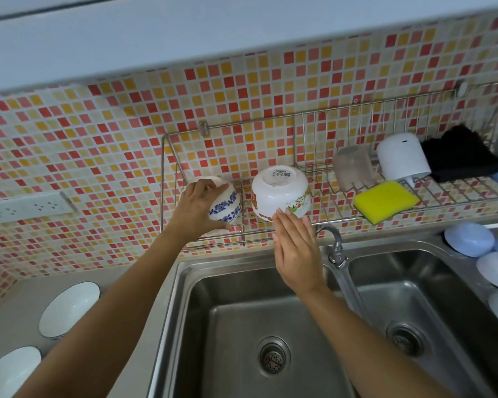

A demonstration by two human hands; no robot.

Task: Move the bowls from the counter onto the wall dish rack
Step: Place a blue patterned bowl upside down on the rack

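Observation:
A wire wall dish rack (314,222) hangs on the mosaic tiles above the sink. My left hand (197,206) grips a white bowl with blue flowers (227,206), held upside down at the rack's left end. Beside it a white bowl with a cartoon print (279,191) sits upside down on the rack. My right hand (295,248) has straight fingers, with the fingertips touching that bowl's lower rim. Two white bowls with dark rims stand upright on the counter at the lower left, one nearer the wall (69,308) and one at the frame's edge (9,372).
Further right the rack holds a frosted cup (352,168), a yellow sponge (385,201), a white container (401,156) and a black cloth (466,156). A tap (338,248) rises over the double steel sink (184,282). Pale blue and white bowls (469,239) lie at the right. A socket strip (26,206) is on the wall.

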